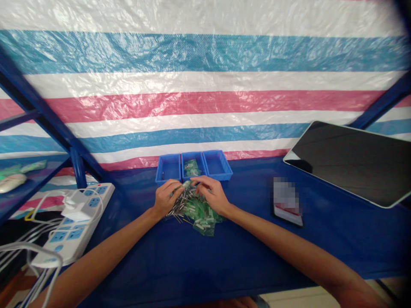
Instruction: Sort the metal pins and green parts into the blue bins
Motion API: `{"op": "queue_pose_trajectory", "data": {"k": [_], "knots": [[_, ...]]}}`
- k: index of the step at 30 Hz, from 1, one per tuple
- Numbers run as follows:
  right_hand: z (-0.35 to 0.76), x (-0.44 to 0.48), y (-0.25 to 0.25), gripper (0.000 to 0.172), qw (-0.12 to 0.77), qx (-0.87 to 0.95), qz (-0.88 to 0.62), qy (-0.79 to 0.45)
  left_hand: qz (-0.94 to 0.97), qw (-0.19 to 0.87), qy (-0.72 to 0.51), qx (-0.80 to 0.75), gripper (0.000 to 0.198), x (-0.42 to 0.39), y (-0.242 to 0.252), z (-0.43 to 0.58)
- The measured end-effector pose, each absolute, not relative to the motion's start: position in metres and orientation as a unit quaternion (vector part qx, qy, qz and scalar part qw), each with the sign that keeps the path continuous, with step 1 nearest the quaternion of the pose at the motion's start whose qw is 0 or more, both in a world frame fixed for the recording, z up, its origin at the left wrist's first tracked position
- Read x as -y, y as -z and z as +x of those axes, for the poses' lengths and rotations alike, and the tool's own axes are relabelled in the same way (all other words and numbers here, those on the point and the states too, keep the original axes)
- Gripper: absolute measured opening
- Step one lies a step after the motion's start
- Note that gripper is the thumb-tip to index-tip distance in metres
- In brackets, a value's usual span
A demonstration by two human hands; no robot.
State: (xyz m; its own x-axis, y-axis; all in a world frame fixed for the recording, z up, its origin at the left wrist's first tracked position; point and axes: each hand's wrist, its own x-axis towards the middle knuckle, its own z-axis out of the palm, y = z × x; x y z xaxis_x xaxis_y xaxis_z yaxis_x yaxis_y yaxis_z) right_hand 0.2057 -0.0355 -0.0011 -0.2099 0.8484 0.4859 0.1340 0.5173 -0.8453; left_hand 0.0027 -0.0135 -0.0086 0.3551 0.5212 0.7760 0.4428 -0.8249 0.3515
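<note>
My left hand (pixel 167 197) and my right hand (pixel 212 196) meet over a heap in the middle of the blue table. Thumb and fingers of each are closed on a small clear greenish plastic bag (pixel 186 184), held up between them; its contents are too small to make out. Beneath my left hand lies a pile of thin metal rods (pixel 180 206), loose and pointing in many directions. Green plastic packets (pixel 202 217) with pale strips on them are heaped under and beside my right hand. Just beyond my fingers, a blue tray (pixel 204 164) holds a similar green packet.
Blue trays flank that one, left (pixel 169 157) and right (pixel 221 176). A phone (pixel 287 203) lies at right, before a large dark-screened device (pixel 349 160). At left sits a white power strip (pixel 86 231) with cables. Blue frame posts (pixel 77 167) and a striped sheet (pixel 205 102) enclose the table.
</note>
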Motion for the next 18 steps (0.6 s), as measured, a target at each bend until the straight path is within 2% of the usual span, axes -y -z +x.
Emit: {"op": "queue_pose_trajectory", "data": {"k": [4,8,13,18], "knots": [[0.2048,0.0337,0.0001,0.020,0.512,0.735,-0.369,-0.248,0.830,0.058,-0.479,-0.281,0.011,0.0141,0.0109,0.0022],[0.2043,0.0310,0.0007,0.016,0.475,0.752,-0.392,-0.234,0.837,0.073,-0.464,-0.280,0.013,0.0147,0.0089,0.0028],[0.2045,0.0349,-0.0016,0.013,0.483,0.761,-0.376,-0.216,0.836,0.066,-0.459,-0.294,0.011,0.0155,0.0051,0.0038],[0.2057,0.0400,0.0002,0.036,0.476,0.757,-0.363,-0.263,0.813,0.025,-0.483,-0.324,0.012,0.0170,0.0106,0.0038]]}}
